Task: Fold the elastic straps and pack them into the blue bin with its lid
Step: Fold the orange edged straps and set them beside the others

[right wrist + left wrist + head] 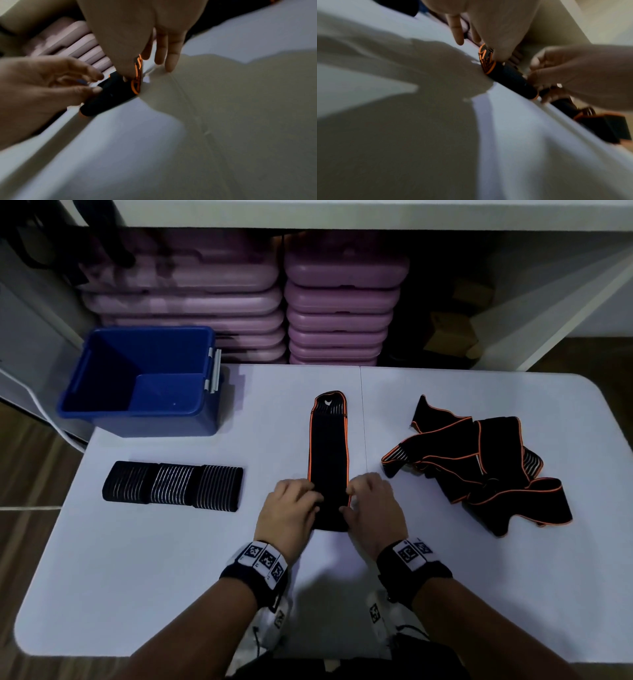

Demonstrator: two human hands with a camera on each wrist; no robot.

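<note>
Head view: a black strap with orange edging (328,453) lies stretched along the white table (137,559) toward twelve o'clock, its near end rolled up. The left hand (291,510) grips the roll at its nine o'clock side and the right hand (371,508) at three o'clock, fingers curled onto it. At ten o'clock the blue bin (144,381) stands open at the table's corner; no lid shows. At nine o'clock lie three folded black ribbed straps (173,482) in a row. At two o'clock a tangled heap of orange-edged straps (479,467) waits.

Left wrist view: the left hand's thumb (496,40) and fingers pinch the roll's end, where orange layers spiral.

Right wrist view: the right hand's thumb (123,54) presses the other end; its outer fingers (171,56) reach straight down to the table.
</note>
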